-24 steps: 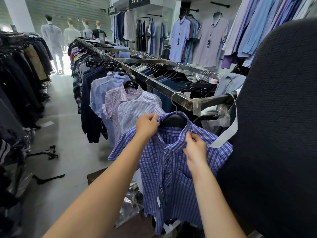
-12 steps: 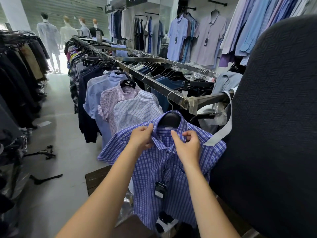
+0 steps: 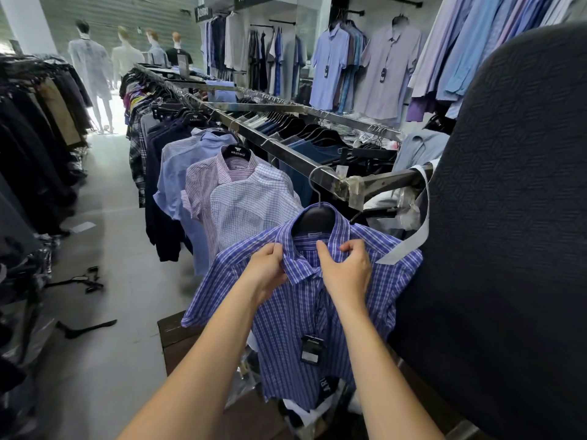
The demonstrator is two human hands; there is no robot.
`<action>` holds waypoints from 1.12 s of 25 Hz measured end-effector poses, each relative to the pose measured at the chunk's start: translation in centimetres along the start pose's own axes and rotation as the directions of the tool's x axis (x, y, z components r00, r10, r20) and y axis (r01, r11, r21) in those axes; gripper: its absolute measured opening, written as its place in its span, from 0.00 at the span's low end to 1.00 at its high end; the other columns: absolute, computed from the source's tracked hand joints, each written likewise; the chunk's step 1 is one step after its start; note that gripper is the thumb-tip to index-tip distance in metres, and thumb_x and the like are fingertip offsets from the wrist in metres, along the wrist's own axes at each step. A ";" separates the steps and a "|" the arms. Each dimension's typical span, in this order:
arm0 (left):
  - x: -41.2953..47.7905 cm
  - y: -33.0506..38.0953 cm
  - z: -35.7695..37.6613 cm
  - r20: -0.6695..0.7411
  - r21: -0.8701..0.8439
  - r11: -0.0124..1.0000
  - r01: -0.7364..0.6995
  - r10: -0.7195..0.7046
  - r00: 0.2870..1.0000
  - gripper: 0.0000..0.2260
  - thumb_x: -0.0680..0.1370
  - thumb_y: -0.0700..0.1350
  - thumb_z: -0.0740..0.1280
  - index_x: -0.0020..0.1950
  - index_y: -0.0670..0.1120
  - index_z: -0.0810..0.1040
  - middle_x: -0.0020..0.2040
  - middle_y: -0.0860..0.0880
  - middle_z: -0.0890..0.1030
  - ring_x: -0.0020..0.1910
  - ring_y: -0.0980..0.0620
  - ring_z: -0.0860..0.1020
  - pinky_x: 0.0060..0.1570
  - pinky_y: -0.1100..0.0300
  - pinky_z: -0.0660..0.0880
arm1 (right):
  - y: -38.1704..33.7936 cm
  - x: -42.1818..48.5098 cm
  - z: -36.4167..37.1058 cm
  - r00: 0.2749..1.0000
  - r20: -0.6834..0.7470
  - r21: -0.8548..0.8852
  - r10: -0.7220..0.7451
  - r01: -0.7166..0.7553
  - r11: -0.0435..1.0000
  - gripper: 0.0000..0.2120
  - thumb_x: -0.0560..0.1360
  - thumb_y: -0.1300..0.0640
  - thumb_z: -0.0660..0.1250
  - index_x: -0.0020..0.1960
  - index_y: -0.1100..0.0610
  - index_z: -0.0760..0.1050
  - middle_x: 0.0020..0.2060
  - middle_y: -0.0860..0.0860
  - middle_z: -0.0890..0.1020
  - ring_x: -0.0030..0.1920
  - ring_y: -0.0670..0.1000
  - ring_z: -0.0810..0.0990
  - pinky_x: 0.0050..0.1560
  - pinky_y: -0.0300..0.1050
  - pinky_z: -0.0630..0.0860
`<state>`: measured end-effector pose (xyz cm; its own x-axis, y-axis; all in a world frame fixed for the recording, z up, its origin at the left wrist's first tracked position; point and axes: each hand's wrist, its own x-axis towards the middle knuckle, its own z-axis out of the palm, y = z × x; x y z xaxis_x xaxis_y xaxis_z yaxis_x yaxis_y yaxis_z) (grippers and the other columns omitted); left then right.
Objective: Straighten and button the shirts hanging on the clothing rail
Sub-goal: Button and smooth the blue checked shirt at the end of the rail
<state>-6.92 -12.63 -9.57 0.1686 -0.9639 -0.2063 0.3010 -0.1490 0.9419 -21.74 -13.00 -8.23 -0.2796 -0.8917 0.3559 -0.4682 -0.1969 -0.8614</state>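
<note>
A blue checked short-sleeved shirt (image 3: pixel 286 319) hangs on a black hanger (image 3: pixel 314 214) at the near end of the metal clothing rail (image 3: pixel 286 155). My left hand (image 3: pixel 266 271) pinches the left side of its collar. My right hand (image 3: pixel 346 271) grips the right side of the collar at the neck. A black price tag (image 3: pixel 313 347) dangles down the shirt's front. Behind it hang a white checked shirt (image 3: pixel 251 211), a pink striped shirt (image 3: pixel 203 182) and a light blue shirt (image 3: pixel 173 173).
A large dark textured garment (image 3: pixel 508 217) fills the right side. A brown box (image 3: pixel 178 338) stands below the shirt with plastic wrap in it. Loose black hangers (image 3: pixel 82 281) lie on the grey floor. Dark clothes (image 3: pixel 28 154) line the left; mannequins (image 3: pixel 92 65) stand far back.
Both hands came down from the top of the collar and moved closer together at the neck opening. The shirt front now hangs flatter, with the price tag showing.
</note>
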 end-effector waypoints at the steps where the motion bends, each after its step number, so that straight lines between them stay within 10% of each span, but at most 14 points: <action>1: 0.1 0.1 0.1 -0.030 0.060 0.998 -0.002 0.004 1.000 0.13 0.84 0.42 0.57 0.52 0.36 0.77 0.44 0.42 0.81 0.41 0.47 0.77 0.49 0.48 0.80 | 0.1 0.1 -0.1 1.000 0.013 0.042 0.027 -0.028 0.999 0.18 0.75 0.43 0.72 0.47 0.56 0.70 0.39 0.46 0.73 0.38 0.48 0.72 0.40 0.47 0.68; 8: -1.0 1.0 1.0 -0.021 -0.253 0.967 -0.006 0.001 1.000 0.12 0.82 0.40 0.60 0.40 0.47 0.77 0.34 0.51 0.79 0.29 0.55 0.77 0.37 0.57 0.77 | 0.7 1.1 -1.1 0.963 0.193 0.395 0.187 -0.251 0.884 0.06 0.80 0.61 0.68 0.52 0.61 0.71 0.46 0.53 0.80 0.44 0.46 0.77 0.44 0.35 0.72; 13: -0.7 1.4 0.5 -0.360 0.299 0.938 -0.177 0.283 0.889 0.15 0.78 0.57 0.65 0.52 0.45 0.72 0.41 0.50 0.75 0.36 0.51 0.73 0.38 0.55 0.70 | 0.5 0.4 -1.0 0.979 0.178 0.216 0.104 -0.142 0.966 0.19 0.72 0.42 0.75 0.49 0.55 0.73 0.43 0.48 0.79 0.42 0.48 0.78 0.42 0.42 0.75; 18: -1.9 2.1 2.0 -0.306 0.711 0.677 -0.188 0.539 0.784 0.19 0.69 0.59 0.72 0.44 0.47 0.68 0.45 0.52 0.69 0.40 0.52 0.71 0.37 0.57 0.66 | -0.6 0.3 0.9 0.999 0.046 -0.189 0.021 -0.012 0.982 0.25 0.68 0.35 0.73 0.47 0.52 0.67 0.43 0.47 0.76 0.42 0.54 0.76 0.44 0.52 0.76; 22: -1.4 3.3 1.5 -0.241 0.808 0.550 -0.213 0.638 0.731 0.07 0.72 0.45 0.67 0.39 0.48 0.69 0.42 0.51 0.72 0.40 0.48 0.72 0.37 0.56 0.64 | 0.3 0.5 0.7 0.988 -0.063 -0.175 -0.139 0.126 0.976 0.10 0.72 0.52 0.68 0.39 0.56 0.71 0.43 0.49 0.70 0.38 0.55 0.75 0.39 0.47 0.68; 28: -1.5 5.6 2.3 -0.016 0.778 0.440 -0.449 0.729 0.685 0.11 0.70 0.38 0.65 0.48 0.52 0.76 0.30 0.52 0.73 0.30 0.55 0.71 0.31 0.58 0.66 | -0.1 2.5 -0.2 0.991 -0.115 -0.161 -0.074 0.055 0.985 0.19 0.78 0.52 0.63 0.30 0.54 0.66 0.28 0.50 0.73 0.31 0.56 0.71 0.30 0.46 0.58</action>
<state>-7.67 -12.49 -3.40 0.3500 -0.7650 0.5407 -0.6735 0.1957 0.7128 -22.57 -15.09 -7.17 -0.3390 -0.8217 0.4581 -0.6117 -0.1775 -0.7709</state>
